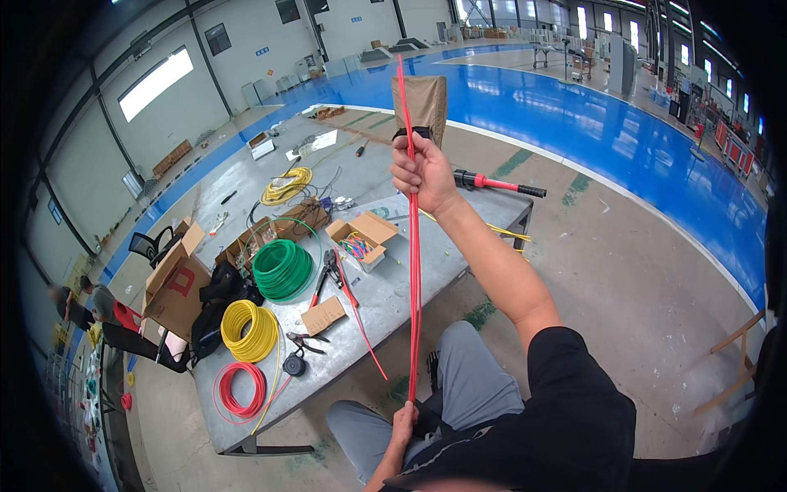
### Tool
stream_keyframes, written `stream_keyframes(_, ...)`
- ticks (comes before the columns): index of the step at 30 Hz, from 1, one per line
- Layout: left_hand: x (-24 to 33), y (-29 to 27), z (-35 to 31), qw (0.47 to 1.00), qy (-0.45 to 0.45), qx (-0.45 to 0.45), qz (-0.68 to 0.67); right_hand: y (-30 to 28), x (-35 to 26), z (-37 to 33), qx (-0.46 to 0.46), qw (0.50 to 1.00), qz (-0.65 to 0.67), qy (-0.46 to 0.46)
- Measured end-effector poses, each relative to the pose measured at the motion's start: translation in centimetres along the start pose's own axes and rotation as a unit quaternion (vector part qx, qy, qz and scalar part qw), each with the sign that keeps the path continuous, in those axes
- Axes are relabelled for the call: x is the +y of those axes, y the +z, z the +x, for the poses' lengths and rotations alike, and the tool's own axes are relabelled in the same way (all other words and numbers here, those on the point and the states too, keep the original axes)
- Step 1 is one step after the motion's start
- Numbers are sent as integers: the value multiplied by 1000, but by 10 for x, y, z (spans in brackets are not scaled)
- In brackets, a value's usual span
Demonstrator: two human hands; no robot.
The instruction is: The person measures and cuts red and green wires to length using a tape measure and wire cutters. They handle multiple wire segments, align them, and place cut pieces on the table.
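Note:
A bundle of long red wires (414,287) stands nearly upright in front of me. My right hand (424,172), raised with the arm stretched out, is closed around its upper part, and the wire ends stick up above the fist. Low down by my lap, my left hand (402,425) grips the lower end of the same bundle. To the left of the wires, a crimping tool with red handles (328,275) lies on the metal table (377,307). One loose red wire (369,340) reaches past the table's near edge.
On the table lie a green wire coil (283,269), a yellow coil (249,330), a red coil (239,390), pliers (307,342), a black tape measure (294,365) and a small box of coloured pieces (361,243). A red-and-black tool (498,184) rests at the far right corner. Two people stand far left.

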State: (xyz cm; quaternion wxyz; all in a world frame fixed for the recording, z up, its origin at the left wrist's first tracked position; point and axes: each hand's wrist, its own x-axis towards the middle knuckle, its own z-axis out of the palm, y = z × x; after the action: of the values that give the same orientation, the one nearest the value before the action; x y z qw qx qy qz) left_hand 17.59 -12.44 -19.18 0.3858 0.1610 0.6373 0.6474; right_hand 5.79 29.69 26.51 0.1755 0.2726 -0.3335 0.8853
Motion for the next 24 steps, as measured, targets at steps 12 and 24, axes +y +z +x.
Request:
stream_keyframes(12,2,2,-2,1000,-3,4,0,-25,0,-1,34,999,11,-14)
stream_keyframes(24,-1,2,-1,1000,-3,7,1,-21,4,-4,45,998,-38,-20)
